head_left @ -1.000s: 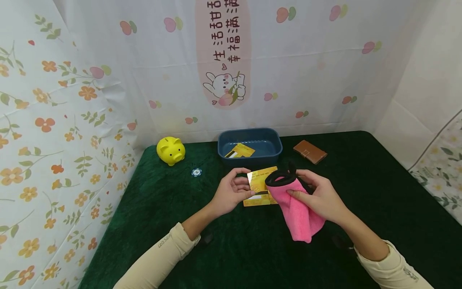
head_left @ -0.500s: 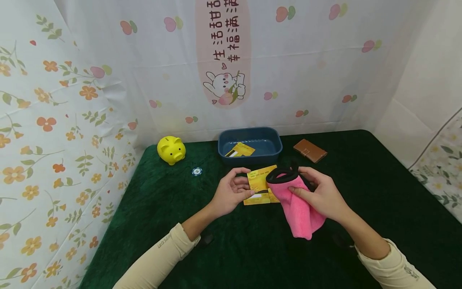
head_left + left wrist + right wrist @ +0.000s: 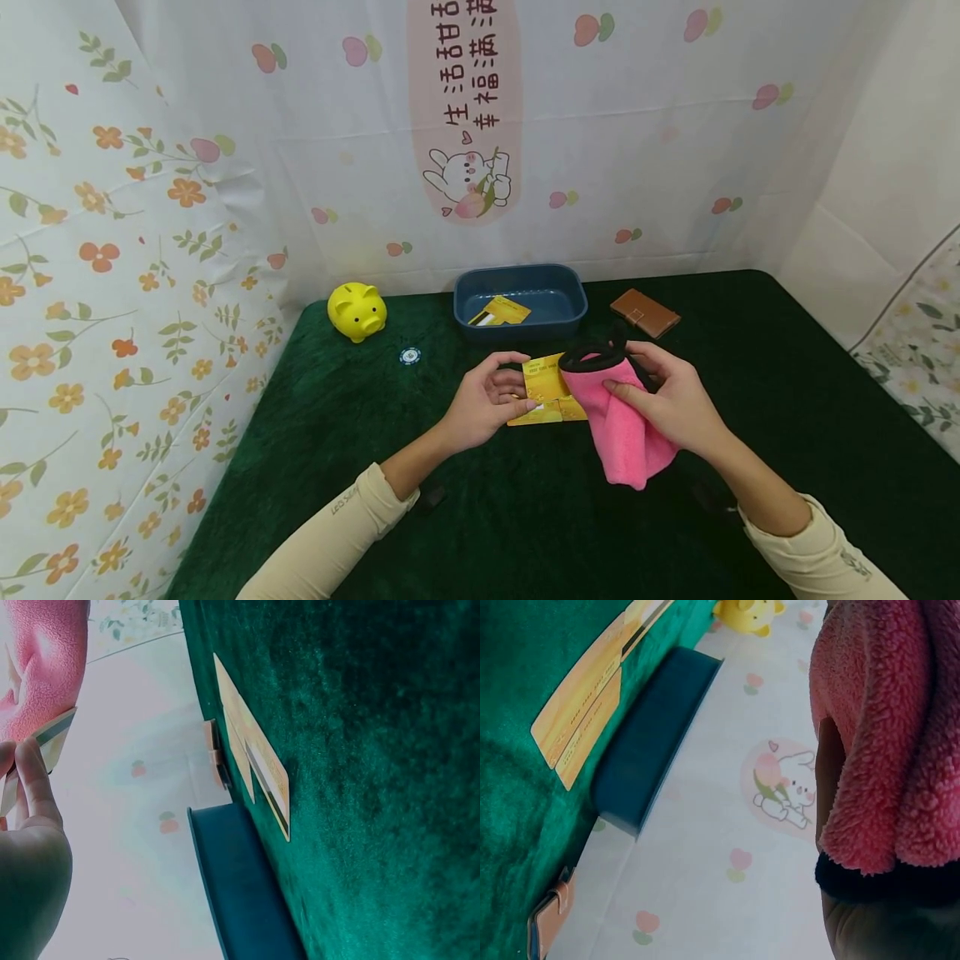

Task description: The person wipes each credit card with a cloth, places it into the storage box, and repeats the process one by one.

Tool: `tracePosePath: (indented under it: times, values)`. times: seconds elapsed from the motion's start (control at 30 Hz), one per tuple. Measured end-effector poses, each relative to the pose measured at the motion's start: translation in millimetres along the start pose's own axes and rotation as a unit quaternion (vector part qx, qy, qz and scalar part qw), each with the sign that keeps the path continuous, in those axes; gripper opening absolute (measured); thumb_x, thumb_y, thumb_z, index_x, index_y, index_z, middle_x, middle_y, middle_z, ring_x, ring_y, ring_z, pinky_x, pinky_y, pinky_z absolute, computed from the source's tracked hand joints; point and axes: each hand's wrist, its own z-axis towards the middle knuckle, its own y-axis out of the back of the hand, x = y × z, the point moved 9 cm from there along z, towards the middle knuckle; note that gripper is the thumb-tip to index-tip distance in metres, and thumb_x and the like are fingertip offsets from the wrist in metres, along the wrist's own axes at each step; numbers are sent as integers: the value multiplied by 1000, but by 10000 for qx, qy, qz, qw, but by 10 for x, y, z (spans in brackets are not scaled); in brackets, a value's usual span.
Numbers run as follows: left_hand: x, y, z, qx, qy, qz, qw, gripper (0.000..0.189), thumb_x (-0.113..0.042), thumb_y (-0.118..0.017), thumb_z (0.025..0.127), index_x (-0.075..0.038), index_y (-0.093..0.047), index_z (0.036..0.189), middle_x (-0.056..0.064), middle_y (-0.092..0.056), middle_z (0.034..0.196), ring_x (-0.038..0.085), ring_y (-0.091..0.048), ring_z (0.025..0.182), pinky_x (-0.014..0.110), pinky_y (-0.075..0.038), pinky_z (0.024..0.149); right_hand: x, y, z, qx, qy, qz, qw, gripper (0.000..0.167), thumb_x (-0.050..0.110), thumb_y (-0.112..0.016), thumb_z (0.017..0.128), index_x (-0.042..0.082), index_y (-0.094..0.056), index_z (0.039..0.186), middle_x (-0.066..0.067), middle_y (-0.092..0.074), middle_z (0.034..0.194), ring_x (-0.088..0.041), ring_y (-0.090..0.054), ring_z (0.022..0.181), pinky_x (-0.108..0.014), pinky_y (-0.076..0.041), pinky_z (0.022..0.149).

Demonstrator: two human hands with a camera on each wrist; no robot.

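The left grip (image 3: 483,400) pinches a gold bank card (image 3: 543,379) between thumb and fingers; the card sits just off those fingertips, toward the right grip (image 3: 675,400), its far edge meeting the rim of a pink plush pouch (image 3: 624,429). Whether it is past the rim, I can't tell. The right grip grasps the pouch near its black-edged mouth, the body hanging loose below. The card should be light, stiff and slick, best held by the edge at the left grip. The pouch looks soft, floppy and hard to damage; hold it by the rim. Flat bank cards (image 3: 259,746) on the table (image 3: 465,533) below the left grip probably need a lifted corner.
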Motion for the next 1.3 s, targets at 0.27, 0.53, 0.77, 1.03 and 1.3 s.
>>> tracePosePath:
  times: [0.27, 0.53, 0.77, 1.03, 1.3]
  values:
    - [-30, -49, 17, 153, -204, 46, 9997, 51, 7, -67, 90, 1, -47, 136, 26, -64, 119, 30, -68, 100, 36, -58, 85, 7, -19, -2, 23, -23, -12, 10000, 47, 1, -71, 89, 3, -56, 134, -19, -68, 116, -10, -65, 81, -23, -54, 66]
    - [-44, -97, 30, 315, -399, 111, 9986, 52, 4, -66, 91, 1, -47, 139, 24, -64, 120, 23, -68, 100, 37, -58, 85, 40, -73, -7, 113, 19, 107, 9999, 46, 2, -70, 90, 4, -56, 134, -19, -68, 116, -12, -65, 80, -25, -54, 65]
    - [-28, -113, 39, 311, -454, 291, 9981, 54, 4, -66, 92, 3, -47, 142, 24, -64, 120, 25, -68, 101, 36, -58, 86, 34, -102, 7, 146, 26, 138, 9998, 46, 3, -70, 91, 5, -56, 134, -18, -68, 117, -12, -66, 79, -25, -56, 65]
    - [-41, -120, 54, 234, -438, 456, 9977, 57, 5, -68, 90, 1, -49, 143, 24, -65, 120, 29, -67, 99, 34, -57, 86, 72, -140, 35, 196, 42, 187, 9996, 46, 4, -71, 90, 5, -56, 134, -18, -69, 117, -13, -66, 82, -26, -55, 65]
    - [-33, -139, 57, 242, -501, 462, 9974, 54, 5, -66, 91, 5, -48, 142, 24, -66, 120, 30, -68, 98, 34, -58, 86, 81, -181, 35, 277, 36, 152, 9995, 47, 3, -71, 90, 5, -56, 135, -17, -69, 117, -12, -65, 82, -26, -55, 65]
